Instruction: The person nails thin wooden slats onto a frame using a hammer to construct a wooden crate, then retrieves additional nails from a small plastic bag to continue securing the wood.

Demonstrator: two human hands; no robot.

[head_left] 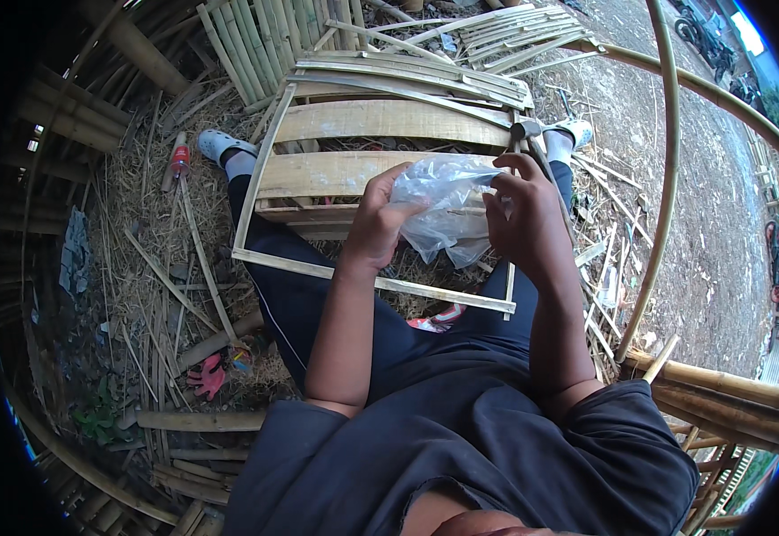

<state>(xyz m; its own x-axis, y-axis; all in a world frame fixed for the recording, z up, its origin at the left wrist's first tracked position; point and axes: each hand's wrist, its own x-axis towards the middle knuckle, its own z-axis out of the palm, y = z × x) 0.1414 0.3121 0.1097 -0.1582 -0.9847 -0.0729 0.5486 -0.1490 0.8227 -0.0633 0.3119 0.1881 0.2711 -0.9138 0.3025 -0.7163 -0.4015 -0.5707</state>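
A clear, crumpled plastic bag (448, 201) hangs between my two hands above a low slatted wooden bench (345, 170). My left hand (377, 219) is closed on the bag's left side, thumb pressed against the plastic. With bent fingers, my right hand (525, 205) pinches the bag's upper right edge. What lies inside the bag, if anything, I cannot make out. A thin frame of bamboo strips (318, 269) rests over the bench and my thighs. Just beyond my right hand is a hammer (525, 131), its head at the bench's right edge.
Loose bamboo strips (407, 76) lie across the bench's far end. Slatted bamboo panels (251, 45) stand behind. Left on the littered ground are a red bottle (180, 159) and a pink glove (206, 377). A curved bamboo pole (666, 179) rises at right, beside a bamboo rail (729, 393).
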